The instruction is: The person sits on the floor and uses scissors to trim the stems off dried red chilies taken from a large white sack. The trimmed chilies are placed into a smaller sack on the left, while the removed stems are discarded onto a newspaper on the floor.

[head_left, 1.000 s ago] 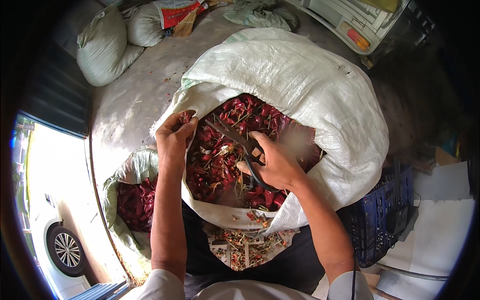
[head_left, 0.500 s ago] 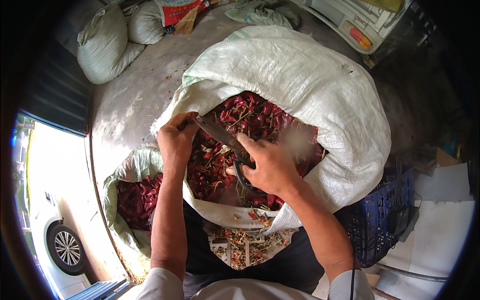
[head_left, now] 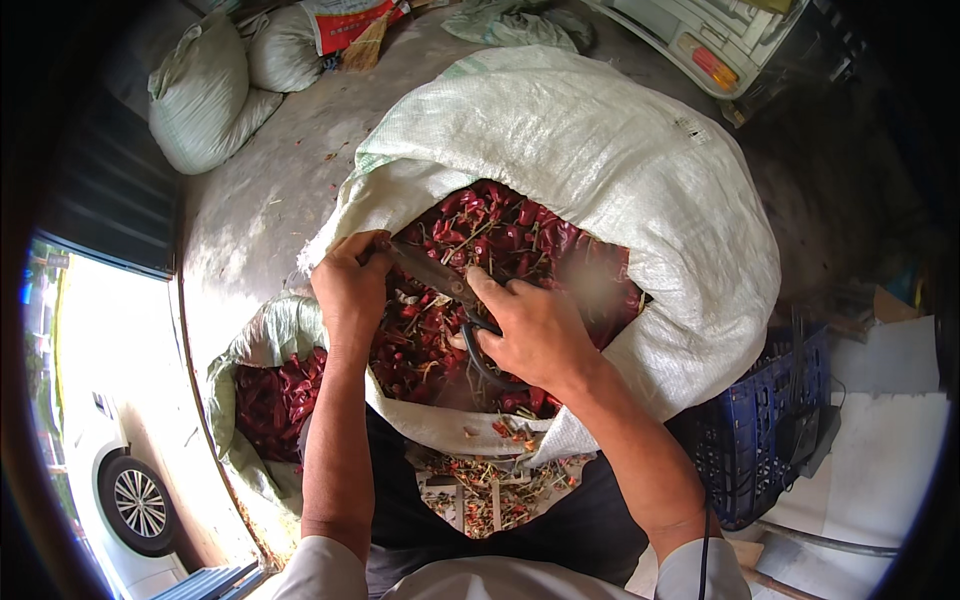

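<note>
A large white woven sack (head_left: pixel 600 140) lies wide in front of me, its mouth folded back around a heap of dark red dried chilies (head_left: pixel 490 215). Over the heap, my right hand (head_left: pixel 535 335) is closed round the black handles of a pair of scissors (head_left: pixel 432 270). The blades point up and left, toward the fingertips of my left hand (head_left: pixel 350 290). Those fingers are pinched on a small dark red chili (head_left: pixel 380 241), mostly hidden by them, at the blade tips. The blades look nearly together.
Left of my knees stands a smaller greenish sack (head_left: pixel 240 350) with more red chilies. A blue plastic crate (head_left: pixel 745 440) is at right. Chili scraps (head_left: pixel 480 500) litter the slatted surface between my legs. Full white sacks (head_left: pixel 205 100) and a straw broom (head_left: pixel 368 45) lie at the far left.
The scissor blades have come closer together at the chili in my left fingers. Both hands stay nearly in place. The whole view has shifted slightly.
</note>
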The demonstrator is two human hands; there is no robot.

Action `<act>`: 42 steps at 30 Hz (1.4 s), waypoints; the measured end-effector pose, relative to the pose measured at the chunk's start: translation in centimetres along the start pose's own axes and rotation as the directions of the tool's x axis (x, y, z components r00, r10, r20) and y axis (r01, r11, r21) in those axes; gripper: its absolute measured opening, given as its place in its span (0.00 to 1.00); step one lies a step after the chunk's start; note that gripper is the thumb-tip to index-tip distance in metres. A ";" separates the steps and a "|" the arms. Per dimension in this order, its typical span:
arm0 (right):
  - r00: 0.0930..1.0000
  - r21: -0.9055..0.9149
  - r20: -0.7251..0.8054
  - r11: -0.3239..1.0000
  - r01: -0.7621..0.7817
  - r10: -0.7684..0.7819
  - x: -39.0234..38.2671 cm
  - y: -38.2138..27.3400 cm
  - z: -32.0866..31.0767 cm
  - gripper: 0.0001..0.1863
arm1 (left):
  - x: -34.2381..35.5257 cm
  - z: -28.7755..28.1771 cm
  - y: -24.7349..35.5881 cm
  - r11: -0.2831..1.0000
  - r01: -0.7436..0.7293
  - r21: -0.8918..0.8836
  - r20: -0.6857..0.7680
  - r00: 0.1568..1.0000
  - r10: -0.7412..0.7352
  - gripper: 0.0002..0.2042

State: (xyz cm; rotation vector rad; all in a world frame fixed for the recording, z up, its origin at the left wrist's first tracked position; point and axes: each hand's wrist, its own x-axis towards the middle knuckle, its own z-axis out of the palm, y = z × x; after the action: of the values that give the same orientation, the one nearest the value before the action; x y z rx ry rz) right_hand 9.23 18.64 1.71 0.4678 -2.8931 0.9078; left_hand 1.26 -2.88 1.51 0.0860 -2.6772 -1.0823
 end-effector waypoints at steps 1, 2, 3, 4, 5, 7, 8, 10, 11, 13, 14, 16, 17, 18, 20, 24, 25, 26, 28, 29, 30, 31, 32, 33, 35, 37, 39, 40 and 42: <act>1.000 -0.008 0.015 1.000 -0.007 0.007 0.0 0.0 -0.1 0.32 | 0.0 0.1 -0.1 1.000 -0.008 0.023 -0.004 1.000 0.008 0.13; 0.999 -0.016 0.031 1.000 -0.014 0.014 0.1 0.0 -0.2 0.32 | -0.1 0.1 -0.1 0.999 -0.015 0.046 -0.007 1.000 0.016 0.13; 0.999 -0.024 0.046 1.000 -0.020 0.022 0.1 -0.1 -0.4 0.32 | -0.2 0.3 -0.2 0.995 -0.057 0.080 -0.019 0.998 0.058 0.13; 0.998 -0.040 0.055 0.999 -0.014 0.017 0.2 -0.1 -0.6 0.31 | -0.3 0.4 -0.3 0.989 -0.097 0.115 -0.030 0.994 0.101 0.12; 0.998 -0.056 0.064 0.998 -0.008 0.012 0.2 -0.1 -0.8 0.31 | -0.4 0.5 -0.3 0.979 -0.136 0.151 -0.039 0.989 0.143 0.12; 0.997 -0.068 0.081 0.998 -0.008 0.014 0.3 0.0 -1.1 0.30 | -0.5 0.7 -0.3 0.959 -0.203 0.199 -0.035 0.976 0.214 0.12; 0.996 -0.065 0.089 0.998 -0.015 0.021 0.3 0.0 -1.2 0.30 | -0.6 0.8 -0.3 0.946 -0.236 0.222 -0.031 0.968 0.249 0.12; 0.994 -0.050 0.101 0.998 -0.032 0.037 0.3 0.1 -1.2 0.29 | -0.8 1.1 -0.2 0.903 -0.316 0.290 -0.017 0.942 0.335 0.12; 0.993 -0.040 0.105 0.998 -0.042 0.046 0.3 0.2 -1.2 0.29 | -0.8 1.3 -0.2 0.878 -0.354 0.323 -0.009 0.926 0.377 0.12; 0.994 -0.012 0.091 0.998 -0.061 0.061 0.3 0.1 -0.9 0.29 | -0.9 1.4 -0.1 0.939 -0.283 0.193 -0.025 0.956 0.293 0.12; 0.995 0.006 0.074 0.998 -0.068 0.068 0.2 0.0 -0.7 0.29 | -0.9 1.3 0.0 0.961 -0.244 0.129 -0.030 0.968 0.249 0.12; 0.995 0.054 0.043 0.994 -0.090 0.087 0.1 -0.2 -0.2 0.29 | -0.8 1.4 0.3 0.992 -0.119 0.046 0.014 0.993 0.119 0.11; 0.995 0.086 0.030 0.991 -0.103 0.100 0.0 -0.2 0.1 0.29 | -0.7 1.4 0.5 0.999 -0.053 0.004 0.041 0.998 0.053 0.11; 0.993 0.117 0.017 0.986 -0.115 0.114 0.0 -0.3 0.3 0.29 | -0.7 1.5 0.7 0.999 -0.035 -0.013 0.049 0.998 0.036 0.11; 0.992 0.113 -0.046 0.987 -0.115 0.120 0.0 -0.4 0.8 0.29 | -0.5 1.3 0.9 0.999 -0.002 -0.041 0.064 0.998 0.005 0.11; 0.984 0.206 -0.120 0.973 -0.105 0.132 0.1 -0.8 1.6 0.29 | -0.4 1.0 1.2 0.986 0.113 -0.126 0.139 0.986 -0.095 0.10; 0.982 0.277 -0.058 0.948 -0.155 0.177 0.2 -1.1 1.4 0.28 | -0.4 1.0 1.2 0.980 0.129 -0.151 0.135 0.985 -0.108 0.10; 0.976 0.343 0.008 0.916 -0.207 0.217 0.4 -1.7 0.9 0.28 | -0.5 1.0 1.2 0.974 0.144 -0.177 0.132 0.984 -0.122 0.10; 0.955 0.467 0.109 0.834 -0.295 0.277 0.6 -2.4 0.3 0.29 | -0.6 1.1 1.2 0.978 0.131 -0.165 0.106 0.988 -0.114 0.10; 0.943 0.527 0.144 0.784 -0.329 0.299 0.6 -2.6 0.2 0.30 | -0.6 1.2 1.1 0.979 0.124 -0.160 0.092 0.990 -0.110 0.09; 0.931 0.581 0.180 0.729 -0.362 0.319 0.6 -2.8 0.2 0.31 | -0.5 1.2 1.0 0.981 0.122 -0.153 0.085 0.990 -0.110 0.09; 0.939 0.580 0.157 0.741 -0.338 0.305 0.5 -2.8 0.4 0.31 | -0.5 1.2 0.9 0.982 0.121 -0.146 0.079 0.991 -0.110 0.09; 0.947 0.577 0.133 0.754 -0.313 0.292 0.5 -2.8 0.7 0.31 | -0.5 1.2 0.8 0.983 0.120 -0.138 0.074 0.991 -0.111 0.09; 0.954 0.574 0.109 0.766 -0.289 0.278 0.5 -2.8 1.1 0.30 | -0.5 1.1 0.9 0.971 0.147 -0.189 0.083 0.988 -0.134 0.09; 0.955 0.661 0.041 0.708 -0.246 0.293 0.5 -2.7 2.3 0.25 | -0.6 1.0 1.5 0.936 0.199 -0.290 0.105 0.979 -0.176 0.09; 0.917 0.904 0.197 0.297 -0.307 0.347 1.4 -3.0 2.7 0.24 | -2.2 3.8 -0.8 0.948 0.054 -0.313 0.086 0.996 -0.029 0.08; 0.926 0.856 0.016 0.474 -0.208 0.378 3.7 -2.0 -1.2 0.25 | -4.1 3.6 2.1 0.871 0.314 -0.378 0.356 0.918 -0.177 0.06; 0.939 0.823 -0.077 0.553 -0.130 0.336 3.7 -2.1 -2.1 0.25 | -3.8 3.5 1.7 0.811 0.302 -0.501 0.329 0.933 -0.144 0.06; 0.937 0.620 -0.210 0.779 -0.094 0.281 2.7 -2.4 -2.7 0.27 | -2.7 3.0 0.2 0.649 0.256 -0.717 0.265 0.960 -0.087 0.06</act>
State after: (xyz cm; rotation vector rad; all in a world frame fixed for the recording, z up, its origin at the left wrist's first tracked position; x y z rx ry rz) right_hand 7.32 17.61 5.65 0.0453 -2.3545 1.7802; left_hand 3.11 -0.30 -1.01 0.0762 -2.1672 -2.2866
